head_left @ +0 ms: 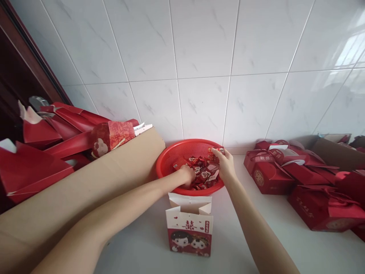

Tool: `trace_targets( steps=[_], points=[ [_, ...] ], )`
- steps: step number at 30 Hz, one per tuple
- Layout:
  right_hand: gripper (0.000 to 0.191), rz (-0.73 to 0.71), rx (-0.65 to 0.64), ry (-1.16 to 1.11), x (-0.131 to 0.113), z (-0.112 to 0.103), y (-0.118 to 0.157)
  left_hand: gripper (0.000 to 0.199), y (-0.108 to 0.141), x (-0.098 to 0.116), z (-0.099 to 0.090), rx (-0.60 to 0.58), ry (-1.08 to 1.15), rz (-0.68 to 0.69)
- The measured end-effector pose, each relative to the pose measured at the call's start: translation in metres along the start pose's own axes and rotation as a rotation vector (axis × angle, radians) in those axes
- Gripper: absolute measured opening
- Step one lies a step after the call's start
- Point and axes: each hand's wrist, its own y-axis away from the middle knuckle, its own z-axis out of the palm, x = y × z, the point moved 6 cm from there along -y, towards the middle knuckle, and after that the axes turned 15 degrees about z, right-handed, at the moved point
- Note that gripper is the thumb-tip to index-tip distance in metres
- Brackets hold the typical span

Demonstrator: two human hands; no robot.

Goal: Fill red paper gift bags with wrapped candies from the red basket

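Observation:
A round red plastic basket (pixel 171 150) stands against the tiled wall with many red-wrapped candies (pixel 205 174) in it. My left hand (pixel 188 176) reaches down into the candies; its fingertips are hidden among them. At the basket's right rim, my right hand (pixel 226 161) pinches a small red wrapped candy (pixel 219 150) between thumb and fingers. In front of the basket an open white and red paper box (pixel 189 233) stands upright, printed with two cartoon figures. Its inside is mostly out of sight.
On the left, a long cardboard box (pixel 114 179) holds red folded boxes (pixel 71 140). Several closed red gift boxes (pixel 268 177) sit on the white tabletop (pixel 245 236) at the right, with a brown carton behind. White tiles (pixel 203 106) rise behind the basket.

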Motion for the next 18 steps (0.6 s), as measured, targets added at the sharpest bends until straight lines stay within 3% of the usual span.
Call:
trace_targets(
  steps=[3, 5, 8, 13, 18],
  points=[
    [0.031, 0.003, -0.002, 0.002, 0.000, 0.000, -0.001, 0.028, 0.006, -0.009, -0.011, -0.106, -0.087, -0.052],
    [0.031, 0.001, 0.003, 0.005, -0.001, -0.001, -0.001, 0.024, 0.011, -0.016, -0.022, -0.096, 0.007, -0.018],
    [0.030, 0.001, 0.007, 0.007, -0.001, -0.001, -0.001, 0.019, 0.017, -0.031, -0.038, 0.061, 0.235, 0.031],
    [0.029, -0.007, 0.018, 0.008, -0.001, -0.001, -0.001, 0.034, 0.017, -0.046, -0.051, 0.351, 0.605, 0.102],
    [0.031, -0.006, 0.027, 0.032, -0.001, -0.002, -0.002, 0.061, 0.016, -0.046, -0.056, 0.431, 0.607, 0.142]
  ],
)
